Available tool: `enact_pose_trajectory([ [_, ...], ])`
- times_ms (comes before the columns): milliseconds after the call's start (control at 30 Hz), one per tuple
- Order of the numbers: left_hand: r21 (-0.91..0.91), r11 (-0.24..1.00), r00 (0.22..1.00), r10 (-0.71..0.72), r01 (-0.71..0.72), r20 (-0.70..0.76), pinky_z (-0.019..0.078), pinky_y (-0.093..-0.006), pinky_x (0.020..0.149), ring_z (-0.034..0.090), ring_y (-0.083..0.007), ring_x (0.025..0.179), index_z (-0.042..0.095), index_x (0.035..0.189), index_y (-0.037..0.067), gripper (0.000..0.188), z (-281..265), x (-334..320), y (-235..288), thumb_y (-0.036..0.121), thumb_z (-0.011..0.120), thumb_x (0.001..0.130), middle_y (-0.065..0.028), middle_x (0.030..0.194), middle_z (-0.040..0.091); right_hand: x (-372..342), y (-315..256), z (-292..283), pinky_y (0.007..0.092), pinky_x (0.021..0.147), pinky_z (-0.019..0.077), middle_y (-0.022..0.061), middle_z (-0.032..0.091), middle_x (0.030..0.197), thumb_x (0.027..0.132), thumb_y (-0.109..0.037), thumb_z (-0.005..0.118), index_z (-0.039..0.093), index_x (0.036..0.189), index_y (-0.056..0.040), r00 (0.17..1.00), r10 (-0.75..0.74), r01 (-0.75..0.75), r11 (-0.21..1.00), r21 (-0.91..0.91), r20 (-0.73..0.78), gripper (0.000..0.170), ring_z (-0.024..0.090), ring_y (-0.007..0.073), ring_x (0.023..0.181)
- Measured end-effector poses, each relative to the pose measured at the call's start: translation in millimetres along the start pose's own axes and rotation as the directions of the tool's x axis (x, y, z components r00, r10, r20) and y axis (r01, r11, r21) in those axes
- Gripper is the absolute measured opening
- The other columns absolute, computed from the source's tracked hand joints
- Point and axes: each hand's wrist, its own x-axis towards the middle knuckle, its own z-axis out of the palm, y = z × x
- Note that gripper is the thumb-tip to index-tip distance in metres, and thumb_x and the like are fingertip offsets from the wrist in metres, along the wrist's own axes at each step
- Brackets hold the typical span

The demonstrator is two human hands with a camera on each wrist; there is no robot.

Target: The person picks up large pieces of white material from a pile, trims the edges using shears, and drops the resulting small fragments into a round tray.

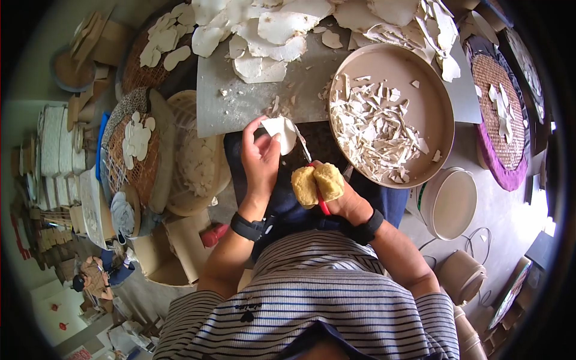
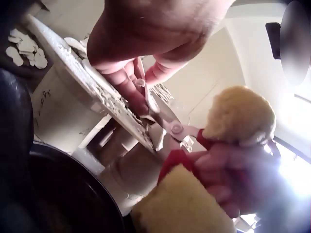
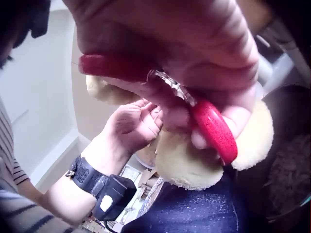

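My left hand (image 1: pixel 262 159) pinches a thin white slice (image 1: pixel 278 131) between thumb and fingers, above my lap at the table's front edge. In my right hand (image 1: pixel 354 205) I grip scissors (image 1: pixel 302 146) with red handles, also seen in the right wrist view as a red handle loop (image 3: pixel 214 131). Thick yellow foam pads (image 1: pixel 305 186) wrap the handles. The blades point away from me, along the right edge of the slice. In the left wrist view the scissors' pivot (image 2: pixel 176 128) shows close to the left fingers, the blades partly hidden by them.
A round tan tray (image 1: pixel 429 105) on the right holds many narrow white trimmings. Large white sheets (image 1: pixel 282 27) pile at the back of the grey table (image 1: pixel 210 108). Left stand woven trays (image 1: pixel 159 135) with white slices and a cardboard box (image 1: pixel 150 258). A white bucket (image 1: pixel 453 204) stands right.
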Motion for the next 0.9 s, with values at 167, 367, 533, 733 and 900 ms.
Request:
enact_pose_trajectory([
  [167,-0.100,0.974,0.975,-0.194,0.205,0.110,0.0565,-0.0309,0.065,0.065,-0.0217,0.080,0.035,0.135,0.005,0.049,0,6,11,0.003,0.050,0.089,-0.0161,0.101,0.062,-5,-8,-7,0.0313,0.091,0.0458,0.0079,0.058,0.107,0.097,-0.013,0.041,0.048,0.113,-0.0051,0.990,0.008,0.013,0.989,-0.147,0.142,0.019,0.057,0.0177,0.100],
  [367,-0.127,0.931,0.934,-0.323,0.343,0.154,0.0561,-0.0302,0.064,0.066,-0.0251,0.077,0.035,0.136,0.006,0.050,-4,13,15,0.004,0.052,0.089,-0.0164,0.099,0.063,-5,-25,-6,0.0315,0.087,0.0481,0.0087,0.059,0.105,0.092,-0.006,0.050,0.047,0.114,-0.0039,0.996,0.042,-0.035,0.995,-0.090,0.073,0.023,0.059,0.0182,0.098],
  [533,-0.151,0.918,0.925,-0.345,0.368,0.158,0.0575,-0.0311,0.064,0.067,-0.0263,0.076,0.033,0.136,0.005,0.051,-1,15,18,0.004,0.052,0.089,-0.0174,0.098,0.064,-6,-31,-8,0.0295,0.085,0.0490,0.0087,0.060,0.104,0.088,-0.004,0.056,0.047,0.115,-0.0032,0.991,0.110,-0.117,0.990,0.079,0.080,0.029,0.060,0.0176,0.096],
  [733,-0.186,0.909,0.926,-0.350,0.373,0.143,0.0564,-0.0312,0.065,0.066,-0.0261,0.077,0.034,0.133,0.005,0.048,1,16,20,0.005,0.052,0.089,-0.0173,0.099,0.063,-6,-48,-8,0.0304,0.088,0.0472,0.0084,0.059,0.107,0.085,-0.010,0.061,0.048,0.114,-0.0034,0.994,0.101,-0.101,0.995,0.005,0.050,0.032,0.059,0.0188,0.099],
  [900,-0.069,0.964,0.954,-0.241,0.256,0.179,0.0561,-0.0317,0.066,0.066,-0.0255,0.078,0.035,0.131,0.005,0.046,1,19,13,0.003,0.052,0.089,-0.0169,0.099,0.063,-2,-33,-14,0.0319,0.087,0.0465,0.0096,0.060,0.105,0.082,-0.013,0.064,0.051,0.112,-0.0035,0.976,-0.142,0.194,0.907,-0.372,0.163,0.034,0.059,0.0216,0.098],
])
